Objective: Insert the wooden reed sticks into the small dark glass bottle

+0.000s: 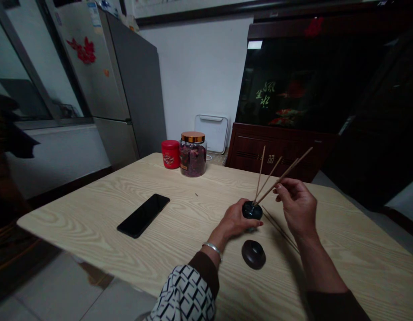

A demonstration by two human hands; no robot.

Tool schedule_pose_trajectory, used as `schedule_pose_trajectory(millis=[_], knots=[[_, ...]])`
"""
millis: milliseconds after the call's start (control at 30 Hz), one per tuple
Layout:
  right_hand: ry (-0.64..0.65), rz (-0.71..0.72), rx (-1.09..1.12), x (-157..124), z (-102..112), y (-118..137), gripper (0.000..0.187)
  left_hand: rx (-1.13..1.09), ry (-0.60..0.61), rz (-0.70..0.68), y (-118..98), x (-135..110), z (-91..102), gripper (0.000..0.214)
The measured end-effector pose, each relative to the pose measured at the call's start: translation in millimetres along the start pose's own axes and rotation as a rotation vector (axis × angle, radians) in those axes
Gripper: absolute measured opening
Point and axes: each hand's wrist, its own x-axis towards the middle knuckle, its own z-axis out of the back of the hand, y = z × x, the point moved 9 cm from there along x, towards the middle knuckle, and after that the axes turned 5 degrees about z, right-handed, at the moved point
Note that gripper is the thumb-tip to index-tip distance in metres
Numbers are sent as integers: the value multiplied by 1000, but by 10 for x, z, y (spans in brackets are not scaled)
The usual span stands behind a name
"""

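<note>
Bottle, just beyond the dark cap on the bench, is gripped by the left hand; the right hand pinches sticks at its mouth. Arranging sticks seems underway; the next move calls for steadiness and a light pinch.

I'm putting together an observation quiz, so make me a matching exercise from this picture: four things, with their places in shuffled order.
Things:
1. Right hand
2. Dark round piece
3. Red canister
4. Left hand

Places:
A. Beside the clear jar
B. Around the small dark bottle
C. Lying on the table, nearer the camera than the bottle
D. At the thin sticks

Pairs: 1-D, 2-C, 3-A, 4-B
</note>
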Motion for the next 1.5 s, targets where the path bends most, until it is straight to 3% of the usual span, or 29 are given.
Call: schedule_pose_trajectory(millis=[167,233,333,467,600,867,1167,1367,1500], knots=[[299,-57,-157,-85,-269,-194,26,-15,5,-22,-31,-11,6,66],[335,-82,-199,-88,-167,-301,28,-15,3,-14,-35,-14,10,66],[396,-135,-386,-114,149,-555,26,-25,11,3,-31,-15,3,71],[691,-291,-725,-355,467,-1045,13,-58,17,-9,-45,-17,-5,68],[876,-360,-895,-541,534,-1290,7,-79,17,-15,-56,-22,-7,64],[898,-427,-843,-555,455,-1237,8,-102,13,-20,-36,-10,-22,62],[909,-356,-1047,-554,346,-1080,15,-89,17,-24,-51,-10,-19,64],[944,-404,-1011,-582,306,-1079,17,-79,21,-7,-72,-19,-18,64],[952,-360,-994,-598,300,-1071,14,-85,21,-12,-85,-31,-11,64]])
